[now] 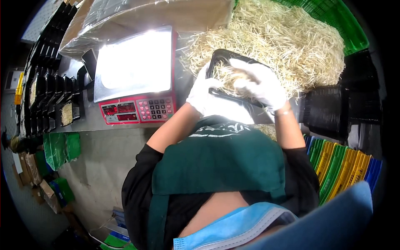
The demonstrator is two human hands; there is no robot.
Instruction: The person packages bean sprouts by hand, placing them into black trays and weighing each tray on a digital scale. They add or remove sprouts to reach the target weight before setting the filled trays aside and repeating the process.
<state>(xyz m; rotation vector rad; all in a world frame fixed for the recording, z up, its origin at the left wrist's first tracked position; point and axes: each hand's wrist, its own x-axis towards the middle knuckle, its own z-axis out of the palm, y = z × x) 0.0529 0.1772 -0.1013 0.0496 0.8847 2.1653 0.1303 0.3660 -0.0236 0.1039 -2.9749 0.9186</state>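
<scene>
A black plastic tray [227, 53] is held over the steel table, partly filled with pale sprouts [222, 76]. My left hand [201, 91], in a white glove, grips the tray's left edge. Over the tray's right part is my right hand [260, 84], also gloved, its fingers bent down around some sprouts. A large heap of sprouts [291, 46] lies just beyond and to the right of the tray. The red scale [139, 110] with a shiny metal plate [133, 62] stands to the left of my hands.
Stacks of black trays [325, 110] stand at the right, beside a green crate [352, 25]. More black trays [50, 91] line the table's left end. Plastic-lined cardboard [154, 14] sits behind the scale. Colored crates [339, 171] are at lower right.
</scene>
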